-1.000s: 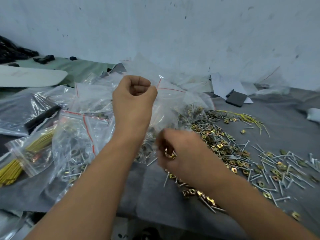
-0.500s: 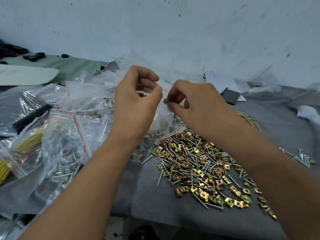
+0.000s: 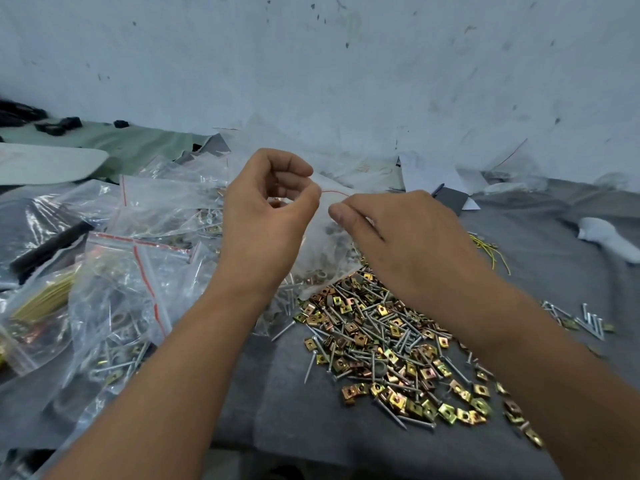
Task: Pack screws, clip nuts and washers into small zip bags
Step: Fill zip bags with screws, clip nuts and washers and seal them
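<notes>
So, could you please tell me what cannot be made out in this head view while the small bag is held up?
- Contents of the small zip bag: hazy plastic, and the left hand and right hand cover parts.
- Whether its red seal line is shut: too thin.
- Washers in the loose pile: too small among screws and clip nuts.
- Filled bags: glare hides counts.

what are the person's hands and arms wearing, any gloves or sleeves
Nothing that shows: the left hand and the right hand are bare, with no gloves, rings or watch. Both forearms are uncovered as far as the frame's bottom edge, with no sleeve in view.
</notes>
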Tool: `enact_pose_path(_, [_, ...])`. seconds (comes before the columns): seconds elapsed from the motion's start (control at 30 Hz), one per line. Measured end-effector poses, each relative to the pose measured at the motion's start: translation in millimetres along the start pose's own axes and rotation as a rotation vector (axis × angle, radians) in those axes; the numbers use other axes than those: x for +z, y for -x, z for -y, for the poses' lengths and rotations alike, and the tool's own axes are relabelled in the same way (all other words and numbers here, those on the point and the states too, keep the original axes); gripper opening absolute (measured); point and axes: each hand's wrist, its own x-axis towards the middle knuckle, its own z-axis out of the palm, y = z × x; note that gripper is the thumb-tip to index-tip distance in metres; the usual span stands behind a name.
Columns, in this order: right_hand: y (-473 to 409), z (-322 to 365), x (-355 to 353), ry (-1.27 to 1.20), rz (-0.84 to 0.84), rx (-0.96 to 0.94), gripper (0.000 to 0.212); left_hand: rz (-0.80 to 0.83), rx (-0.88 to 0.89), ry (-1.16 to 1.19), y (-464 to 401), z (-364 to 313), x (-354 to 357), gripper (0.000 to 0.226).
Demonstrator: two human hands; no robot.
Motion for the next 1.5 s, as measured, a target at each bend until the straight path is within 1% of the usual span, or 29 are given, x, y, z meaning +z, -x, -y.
enact_pose_path(0.1, [3,0,-3,0.047,0.038,-0.047,0.039,0.007,-0.009,0.018,-1,2,2,0.021])
enact_pose_path(0.2, [4,-2,-3,0.208,0.119,-0.06,0.031,0.022,-0.026,0.045,-1,2,4,0.022])
enact_pose_path(0.3, [6,-5,-7,0.248,0.081,-0.058,0.016,0.042,-0.03,0.052,-1,3,6,0.023])
enact_pose_path(0.4, [6,-8,-12,0.252,0.029,-0.123,0.013,0.047,-0.032,0.064,-2,3,8,0.021])
enact_pose_path(0.5, [4,-14,-15,0.09,-0.014,-0.149,0.016,0.046,-0.054,0.093,-2,5,8,0.021])
enact_pose_path(0.57, [3,-20,-15,-0.081,-0.123,-0.118,0.012,0.045,-0.083,0.123,-3,6,7,0.021])
enact_pose_path(0.63, [5,-27,-13,-0.167,-0.244,-0.083,0.014,0.051,-0.122,0.164,-3,7,7,0.021])
enact_pose_path(0.67, [7,-32,-12,-0.199,-0.26,-0.051,0.015,0.062,-0.142,0.18,-3,7,7,0.021])
enact_pose_path(0.7, [10,-36,-10,-0.264,-0.232,-0.005,0.016,0.077,-0.161,0.193,-2,7,7,0.021])
enact_pose_path(0.77, [17,-44,-5,-0.513,-0.12,0.106,0.02,0.108,-0.195,0.214,0,7,11,0.022])
enact_pose_path(0.8, [22,-48,0,-0.621,-0.098,0.142,0.024,0.117,-0.211,0.219,2,8,14,0.023])
enact_pose_path(0.9, [32,-58,11,-0.721,-0.212,0.157,0.035,0.134,-0.276,0.255,5,9,21,0.023])
enact_pose_path(0.93, [34,-62,13,-0.763,-0.253,0.162,0.036,0.156,-0.3,0.268,5,9,21,0.027])
enact_pose_path(1.0, [35,-68,16,-0.86,-0.327,0.183,0.037,0.253,-0.323,0.259,7,12,21,0.038])
enact_pose_path(1.07, [33,-74,19,-0.938,-0.376,0.204,0.036,0.375,-0.312,0.174,9,15,21,0.039])
enact_pose_path(1.13, [31,-77,22,-0.99,-0.382,0.199,0.035,0.43,-0.311,0.055,13,21,25,0.035])
enact_pose_path(1.23, [30,-84,21,-1.037,-0.41,0.205,0.034,0.4,-0.263,-0.028,16,26,35,0.024])
enact_pose_path(1.3, [33,-90,21,-1.081,-0.437,0.242,0.033,0.354,-0.219,0.005,15,27,37,0.021])
enact_pose_path(1.37, [38,-94,22,-1.115,-0.459,0.292,0.032,0.371,-0.164,0.016,15,28,36,0.018])
enact_pose_path(1.43, [41,-96,25,-1.177,-0.477,0.327,0.032,0.398,-0.112,-0.001,16,27,36,0.02])
enact_pose_path(1.5, [42,-98,27,-1.242,-0.487,0.347,0.033,0.384,-0.108,0.023,17,25,38,0.026])
